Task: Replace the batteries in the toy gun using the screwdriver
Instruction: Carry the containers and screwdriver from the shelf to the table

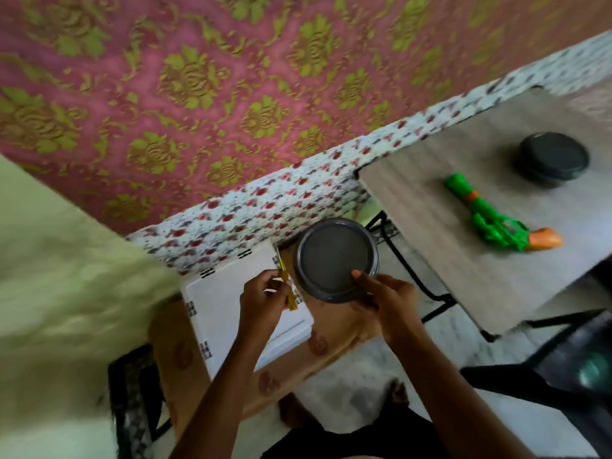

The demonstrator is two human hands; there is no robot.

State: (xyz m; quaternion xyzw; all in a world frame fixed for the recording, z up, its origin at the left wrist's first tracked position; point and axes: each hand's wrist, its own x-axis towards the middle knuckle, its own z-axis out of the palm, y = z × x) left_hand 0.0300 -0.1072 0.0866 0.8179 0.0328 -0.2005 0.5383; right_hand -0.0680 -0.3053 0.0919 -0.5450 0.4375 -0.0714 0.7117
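Both hands low in centre frame over a small stool; toy gun lies apart at right.

Left hand [265,299] pinches a slim yellow-handled screwdriver [287,286], shaft pointing up-frame, above a white rectangular plastic box [218,313]. Right hand [387,299] grasps the near rim of a round dark grey lidded container [336,260], thumb on the lid. Box and container rest on a tan patterned stool top [331,339]. Beyond, at right: grey wood-grain table [447,180] on a black frame, carrying the green and orange plastic toy gun [493,220] and, past it, a second round dark container [551,160]. Floral cloth band [298,190] and pink-and-green damask wall [198,77] fill the upper frame. Image blurred.
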